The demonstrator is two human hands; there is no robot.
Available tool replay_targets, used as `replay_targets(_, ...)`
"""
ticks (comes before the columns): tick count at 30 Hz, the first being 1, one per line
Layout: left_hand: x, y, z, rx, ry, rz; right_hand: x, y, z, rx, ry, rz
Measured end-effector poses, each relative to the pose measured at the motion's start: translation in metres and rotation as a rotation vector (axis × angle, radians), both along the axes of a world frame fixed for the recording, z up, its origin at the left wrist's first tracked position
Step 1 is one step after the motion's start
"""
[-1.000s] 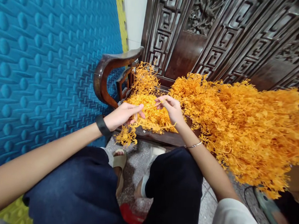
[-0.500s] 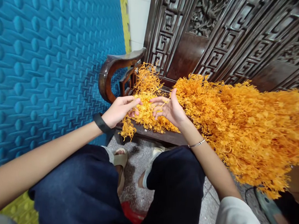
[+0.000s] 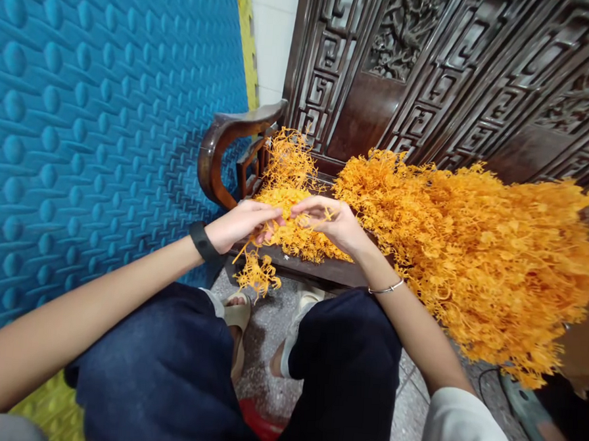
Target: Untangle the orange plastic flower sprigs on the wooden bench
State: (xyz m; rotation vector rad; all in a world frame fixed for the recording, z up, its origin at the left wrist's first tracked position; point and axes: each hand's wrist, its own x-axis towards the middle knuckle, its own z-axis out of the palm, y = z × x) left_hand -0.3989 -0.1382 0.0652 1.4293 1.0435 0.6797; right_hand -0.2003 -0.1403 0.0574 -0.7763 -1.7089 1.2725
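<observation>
My left hand (image 3: 241, 223) is closed on an orange plastic sprig (image 3: 257, 272) that dangles below the edge of the carved wooden bench (image 3: 316, 271). My right hand (image 3: 334, 224) meets it fingertip to fingertip, pinching thin orange strands above a small heap of orange sprigs (image 3: 294, 227). A large pile of the same orange sprigs (image 3: 475, 250) covers the bench seat to the right. A black band is on my left wrist, a thin bracelet on the right.
A blue padded mat (image 3: 97, 124) leans upright at the left. The bench's curved armrest (image 3: 219, 151) and carved backrest (image 3: 431, 63) stand behind the piles. My knees in dark trousers and sandalled feet rest on speckled floor (image 3: 268, 337). A cable lies at bottom right.
My right hand went from spread fingers to a pinch against my left hand. The dangling sprig dropped a little lower below the bench edge.
</observation>
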Motion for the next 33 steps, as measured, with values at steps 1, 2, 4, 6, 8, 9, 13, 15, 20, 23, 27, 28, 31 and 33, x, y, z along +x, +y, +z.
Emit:
replay_targets(1, 0.0, 0.0, 0.0, -0.028, 0.044, -0.043, -0.001, -0.001, 0.0, 0.015, 0.001, -0.02)
replay_targets(2, 0.0, -0.001, 0.0, -0.053, 0.082, -0.09, -0.003, -0.002, 0.0, 0.023, 0.008, -0.037)
replay_targets(4, -0.001, -0.003, 0.001, -0.086, 0.12, -0.194, -0.005, -0.003, 0.0, 0.009, 0.047, -0.049)
replay_targets(6, -0.002, -0.003, 0.001, -0.096, 0.13, -0.285, -0.006, -0.004, 0.0, -0.035, 0.102, -0.027)
replay_targets(8, -0.003, -0.003, 0.001, -0.09, 0.15, -0.345, -0.006, -0.005, 0.0, -0.088, 0.146, 0.008)
replay_targets(9, -0.003, -0.002, 0.0, -0.084, 0.164, -0.35, -0.005, -0.005, 0.0, -0.106, 0.158, 0.028)
replay_targets(13, -0.003, 0.001, -0.003, -0.033, 0.107, -0.237, -0.002, -0.005, -0.001, -0.155, 0.124, 0.099)
replay_targets(15, -0.002, 0.0, -0.001, -0.003, -0.015, -0.215, -0.002, -0.004, -0.004, -0.171, 0.1, 0.104)
replay_targets(20, -0.001, -0.003, 0.005, 0.194, -0.249, -0.087, -0.006, 0.0, -0.015, -0.171, 0.144, 0.035)
replay_targets(23, -0.002, -0.003, 0.002, 0.355, -0.153, -0.071, -0.009, 0.003, -0.018, -0.169, 0.159, 0.033)
replay_targets(27, -0.005, -0.001, -0.003, 0.394, 0.043, -0.229, -0.007, 0.002, -0.015, -0.116, 0.136, 0.071)
replay_targets(28, -0.005, -0.001, -0.004, 0.405, 0.052, -0.248, -0.006, 0.0, -0.013, -0.099, 0.119, 0.072)
replay_targets(31, -0.004, -0.003, -0.001, 0.425, 0.051, -0.252, -0.006, -0.006, -0.009, -0.054, 0.067, 0.034)
replay_targets(33, -0.001, -0.005, 0.001, 0.404, 0.06, -0.237, -0.008, -0.009, -0.005, -0.025, 0.063, -0.02)
